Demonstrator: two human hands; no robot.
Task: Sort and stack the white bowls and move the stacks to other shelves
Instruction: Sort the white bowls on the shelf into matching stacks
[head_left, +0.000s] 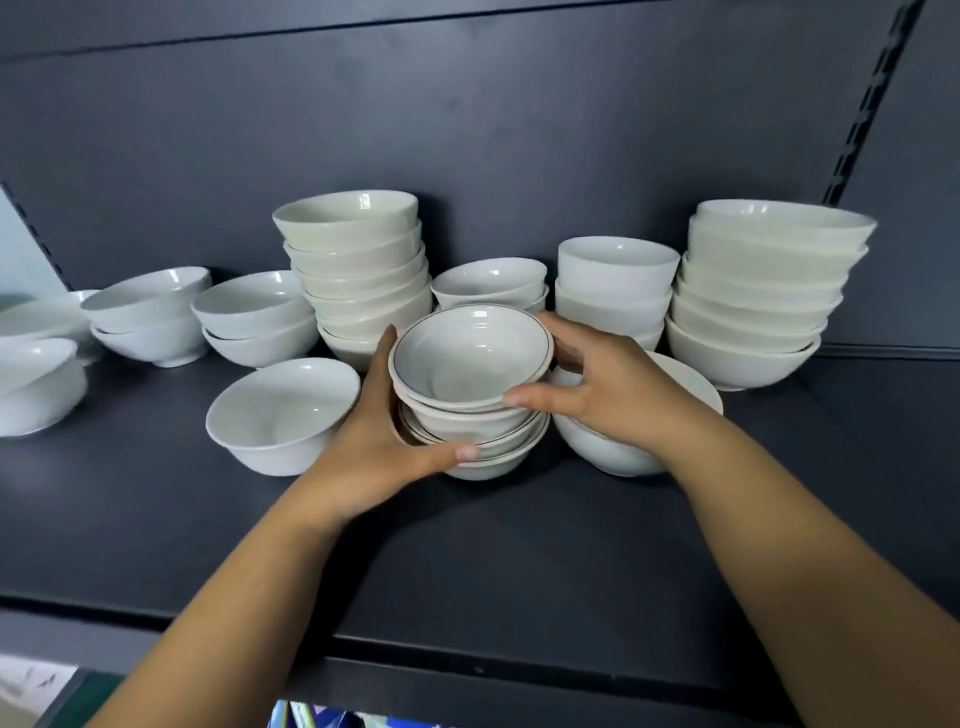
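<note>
While left hand (374, 436) grips dark-rimmed bowl stack (483, 460), right hand (608, 397) fingers (524, 399) clasp top bowl (467, 358), perhaps two

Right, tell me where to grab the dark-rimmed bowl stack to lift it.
Cup the wall of the lowest bowl from left and right, below its flared rim. The stack sits nested slightly askew, so pinching only the top bowl, as the right hand does, would likely lift just that one. The left hand grips lower.
</note>
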